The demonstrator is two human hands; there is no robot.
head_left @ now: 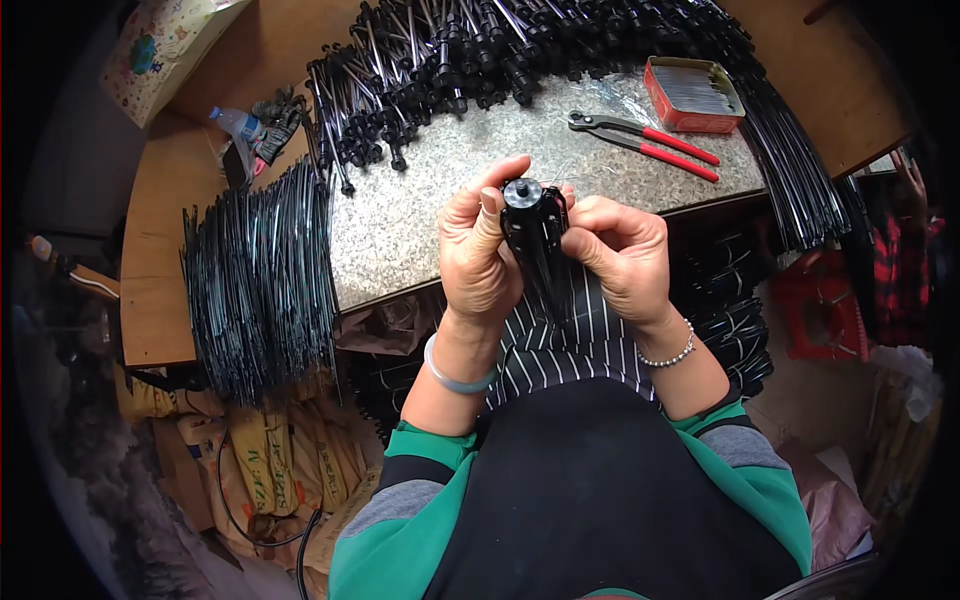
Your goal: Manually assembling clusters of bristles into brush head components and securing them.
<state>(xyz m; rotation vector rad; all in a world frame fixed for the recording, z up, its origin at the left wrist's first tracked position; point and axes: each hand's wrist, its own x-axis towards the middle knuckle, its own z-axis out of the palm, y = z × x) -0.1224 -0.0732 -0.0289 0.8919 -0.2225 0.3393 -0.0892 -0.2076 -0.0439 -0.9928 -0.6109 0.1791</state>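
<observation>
A black bundle (540,265), topped by a round black cap (523,193), was held up between two bare hands, just at the front edge of the tabletop (390,240). Its long axis was pointed from the cap, uppermost and on the far side, down and back toward the lap, where its lower end was lost against a striped apron (600,360). The bundle was gripped along its left side by the left hand (480,235), with the thumb set beside the cap. Its right side was met lower down by the right hand (625,255), drawn in narrow, thumb and fingers bent against it; whether anything thin was pinched there could not be told. The cap was nearer to the left hand.

Beyond, toward the tabletop's right edge, red-handled pliers (680,162) had been laid, handles turned to the right. Near the far right corner, a red box (700,122) was filled with thin pieces. The far edge was covered by piled rods with thick black ends (450,60). Long black rods (800,190) were draped past the right edge, and more dark rods (260,280) were hung beside the left edge.
</observation>
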